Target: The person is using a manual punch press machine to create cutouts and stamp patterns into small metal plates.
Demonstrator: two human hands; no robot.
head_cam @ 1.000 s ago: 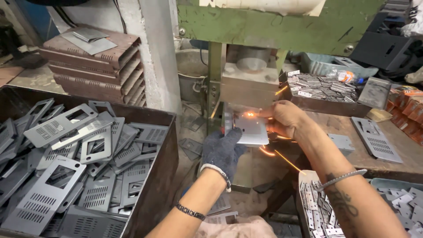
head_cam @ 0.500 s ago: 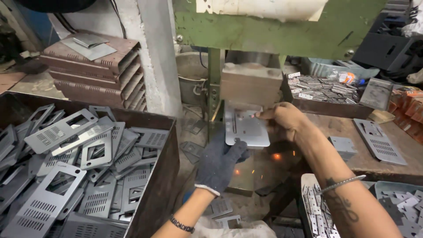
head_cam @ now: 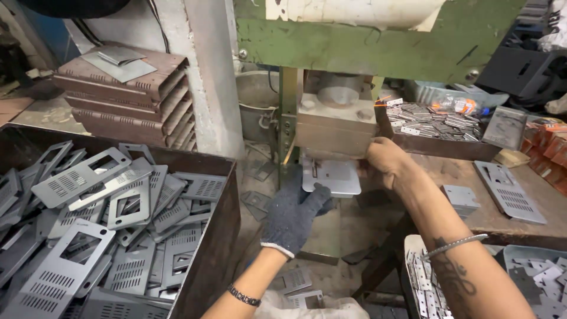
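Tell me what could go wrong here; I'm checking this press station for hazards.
1. Both hands sit right under the grey metal press block: the gloved left hand and bare right hand hold the flat grey perforated metal plate, so a stroke might crush fingers.
2. The right hand has no glove, so the plate's edges could cut it.

Orange-red cartons [head_cam: 546,145] sit stacked at the far right edge, rectangular, partly cut off by the frame; a clear plastic packet [head_cam: 452,101] with orange-and-white patches lies behind the tray of small metal parts, possibly a wrapped bottle; no signs or screens show.
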